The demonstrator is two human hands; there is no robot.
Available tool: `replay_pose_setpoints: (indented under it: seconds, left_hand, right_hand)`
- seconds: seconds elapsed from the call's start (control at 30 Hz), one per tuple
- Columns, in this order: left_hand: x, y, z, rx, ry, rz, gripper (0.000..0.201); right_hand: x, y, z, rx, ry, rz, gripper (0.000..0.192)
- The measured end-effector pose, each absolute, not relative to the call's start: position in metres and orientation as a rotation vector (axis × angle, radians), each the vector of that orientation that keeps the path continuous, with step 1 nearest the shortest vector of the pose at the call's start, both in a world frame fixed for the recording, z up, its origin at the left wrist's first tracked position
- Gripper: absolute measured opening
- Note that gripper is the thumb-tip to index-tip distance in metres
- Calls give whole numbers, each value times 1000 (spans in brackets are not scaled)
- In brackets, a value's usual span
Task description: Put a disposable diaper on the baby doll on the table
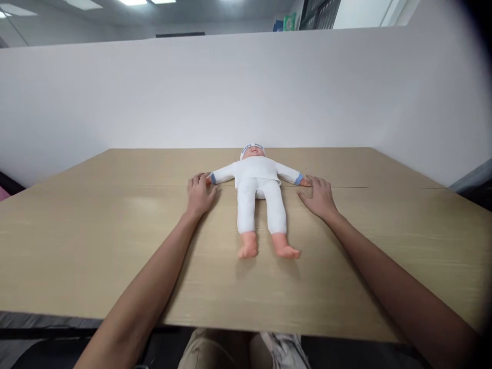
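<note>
A baby doll lies on its back on the wooden table, its arms stretched out to both sides and its bare feet toward me. It wears a white top, white trousers and a white headband with blue lettering; its cuffs are blue. My left hand rests on the tabletop beside the doll's hand at the left, thumb apart from the fingers. At the other side my right hand lies open, fingertips close to the doll's other hand. Whether either hand touches the doll I cannot tell.
A white partition rises behind the table and along its sides. A seam runs across the tabletop. Below the front edge are my legs. Beyond the partition, a green package shows.
</note>
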State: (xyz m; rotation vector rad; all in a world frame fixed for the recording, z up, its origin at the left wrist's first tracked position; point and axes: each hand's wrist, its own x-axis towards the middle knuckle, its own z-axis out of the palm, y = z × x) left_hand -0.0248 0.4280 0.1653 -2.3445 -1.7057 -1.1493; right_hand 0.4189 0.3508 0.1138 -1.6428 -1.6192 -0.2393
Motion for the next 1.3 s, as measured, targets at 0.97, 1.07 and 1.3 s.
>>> replay_pose_setpoints:
  seconds: [0.97, 1.07, 1.3]
  left_hand:
    - [36, 22, -14, -3272, -2260, -259, 64]
    - [44, 30, -27, -3282, -2374, -326, 59]
    - [44, 30, -25, -3388, -2482, -885, 66]
  right_hand:
    - [268, -42, -58, -1825, -1115, 1026, 79]
    - [257, -36, -55, -1772, -1075, 1115, 81]
    - [240, -40, -22, -1593, -1001, 1197, 84]
